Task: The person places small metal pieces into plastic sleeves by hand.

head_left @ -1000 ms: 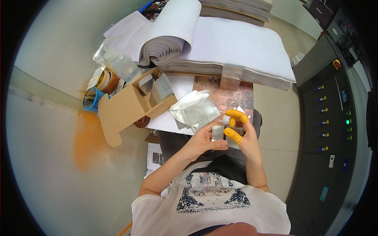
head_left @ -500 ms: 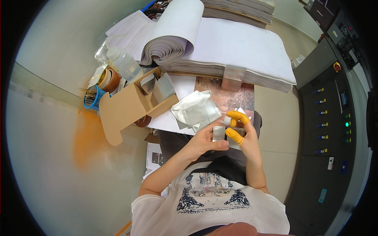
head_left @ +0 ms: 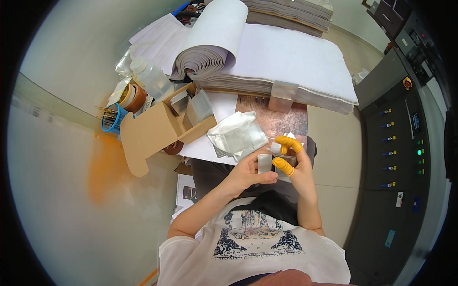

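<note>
My left hand [head_left: 250, 172] is closed on a small silvery rectangular plate [head_left: 264, 163], with its thumb along the near edge. Beside it, dark-edged and partly see-through, lies a thin grey plate [head_left: 285, 177]. My right hand [head_left: 299, 169] wears yellow finger cots [head_left: 284, 166] on the thumb and bent fingers. Its thumb lies over the grey plate while the covered fingers curl above; the other fingers are hidden. A white crumpled wrapper [head_left: 234, 125] and clear plastic sleeves [head_left: 250, 140] lie just beyond my hands.
An open cardboard box [head_left: 198, 128] holding thin clear plates stands to the left. Behind it are a plastic bottle [head_left: 151, 78], tape rolls [head_left: 134, 97] and a blue mesh cup [head_left: 112, 119]. Large paper stacks [head_left: 291, 52] fill the far side. A dark control cabinet [head_left: 391, 167] stands at the right.
The right thumb has shifted slightly over the grey plate. Both hands otherwise keep almost the same place, and the silvery plate stays in my left hand.
</note>
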The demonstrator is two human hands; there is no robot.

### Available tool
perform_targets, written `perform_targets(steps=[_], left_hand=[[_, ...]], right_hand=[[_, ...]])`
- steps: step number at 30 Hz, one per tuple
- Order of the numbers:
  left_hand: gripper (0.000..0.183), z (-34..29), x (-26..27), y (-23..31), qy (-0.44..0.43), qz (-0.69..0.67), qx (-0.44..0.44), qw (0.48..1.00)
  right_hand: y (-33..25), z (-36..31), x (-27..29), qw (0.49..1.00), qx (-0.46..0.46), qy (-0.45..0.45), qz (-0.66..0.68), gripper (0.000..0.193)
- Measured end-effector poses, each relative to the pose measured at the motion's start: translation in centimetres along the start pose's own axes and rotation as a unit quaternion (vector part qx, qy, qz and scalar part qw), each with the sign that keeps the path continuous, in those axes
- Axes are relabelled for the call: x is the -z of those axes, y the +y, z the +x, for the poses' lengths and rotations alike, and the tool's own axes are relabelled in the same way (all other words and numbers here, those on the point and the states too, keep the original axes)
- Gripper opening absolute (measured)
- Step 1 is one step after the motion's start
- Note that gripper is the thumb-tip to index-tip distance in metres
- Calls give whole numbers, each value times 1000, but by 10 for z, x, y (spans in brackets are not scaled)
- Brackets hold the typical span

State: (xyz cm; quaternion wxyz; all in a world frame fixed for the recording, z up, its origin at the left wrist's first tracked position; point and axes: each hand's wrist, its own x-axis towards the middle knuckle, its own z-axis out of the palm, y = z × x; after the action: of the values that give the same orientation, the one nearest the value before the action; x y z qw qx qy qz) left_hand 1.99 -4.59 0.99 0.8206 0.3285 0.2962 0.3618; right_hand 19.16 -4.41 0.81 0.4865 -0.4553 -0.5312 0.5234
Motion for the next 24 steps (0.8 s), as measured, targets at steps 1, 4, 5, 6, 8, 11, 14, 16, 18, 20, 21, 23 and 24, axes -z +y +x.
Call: perform_targets(steps=[1,4,5,6,8,11,14,16,18,20,21,23,24], left_hand=[[57,0,0,0,-1,-3,-2,1000],[58,0,0,0,-7,6,-12,1000],[58,1,0,-1,-8,6,-13,1000],[58,2,0,-2,-5,3,-19,1000],[57,3,2,-3,-3,1,-25,1000],[68,4,6,-2,-24,17,7,1000],[71,3,5,-1,-29,4,8,1000],[75,2,5,0,-26,6,5,1000],[67,1,0,1,-13,-8,-4,1000],[60,0,-2,2,1,-23,-14,1000],[64,-1,-2,3,0,-17,-5,1000],[67,-1,-1,3,-2,-11,3,1000],[69,-1,-1,3,0,-11,2,1000]], right_hand=[[0,0,0,1000,1,0,2,49],[-1,0,0,1000,-6,3,-18,48],[-2,0,0,1000,-6,3,-18,48],[-3,0,-1,1000,1,4,-20,48],[-4,1,-2,1000,9,5,-23,48],[-4,0,-2,1000,3,2,-14,48],[-4,0,0,1000,11,-6,-11,43],[-6,1,0,999,-7,-14,33,38],[-7,0,0,1000,5,-15,25,37],[-8,-1,0,1000,16,-16,18,35],[-9,-2,0,999,3,-25,33,32],[-11,-2,-1,998,-10,-33,49,30],[-13,-1,-3,999,9,-25,40,27]])
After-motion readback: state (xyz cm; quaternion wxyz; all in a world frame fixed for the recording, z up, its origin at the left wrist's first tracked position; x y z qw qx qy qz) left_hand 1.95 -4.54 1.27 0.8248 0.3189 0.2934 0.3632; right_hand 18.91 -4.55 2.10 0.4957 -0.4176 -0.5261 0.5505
